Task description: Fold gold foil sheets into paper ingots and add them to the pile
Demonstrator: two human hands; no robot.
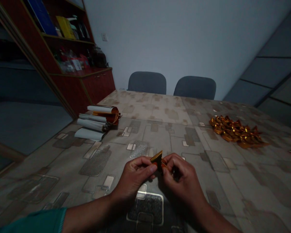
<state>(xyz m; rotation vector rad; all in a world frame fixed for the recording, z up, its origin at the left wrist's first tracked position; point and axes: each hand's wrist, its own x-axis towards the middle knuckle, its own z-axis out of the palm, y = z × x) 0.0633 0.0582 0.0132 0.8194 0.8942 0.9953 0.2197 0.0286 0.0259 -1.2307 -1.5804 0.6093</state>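
Sheets (pixel 93 124), white-backed and gold, lie curled at the left of the table (pixel 70 178), unused stock by my judgement. Near my view's centre, the left hand (pixel 137 173) pinches a folded gold piece (pixel 157 158) from one side; the right hand (pixel 180 171) pinches it from the other, so I judge it half made. Well apart to the right, I see clustered gold shapes (pixel 235 131), apparently finished.

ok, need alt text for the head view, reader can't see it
A person's left hand and right hand hold a small folded gold paper over a patterned table. A cluster of shiny gold pieces lies to the right, a bundle of curled sheets to the left. Two grey chairs stand beyond.
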